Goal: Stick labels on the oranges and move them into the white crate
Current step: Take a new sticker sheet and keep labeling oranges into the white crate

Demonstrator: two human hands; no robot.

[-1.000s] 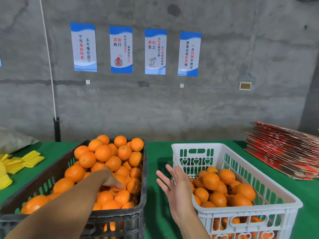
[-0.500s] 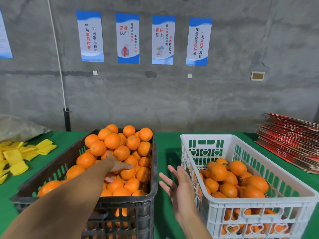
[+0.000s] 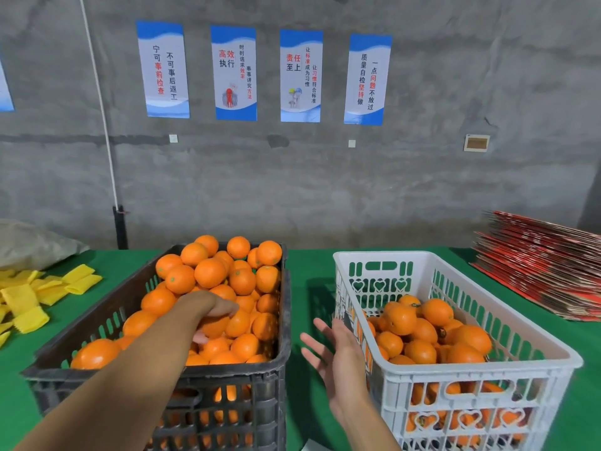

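Note:
A black crate (image 3: 227,374) at the left is heaped with oranges (image 3: 209,271). My left hand (image 3: 208,309) reaches down into the heap, and its fingers curl round one orange (image 3: 213,325) in the middle of the pile. The white crate (image 3: 471,369) at the right is partly filled with oranges (image 3: 401,320). My right hand (image 3: 336,349) hovers between the two crates, next to the white crate's left wall, with straight spread fingers and nothing in it. No label sheet is in view.
Both crates stand on a green table (image 3: 309,271). Yellow foam sleeves (image 3: 29,297) and a grey sack (image 3: 29,242) lie at the far left. A stack of red flat cartons (image 3: 536,265) fills the right rear. A concrete wall with posters stands behind.
My left hand has dipped lower into the heap and its fingers have closed round an orange. My right hand stays open between the crates.

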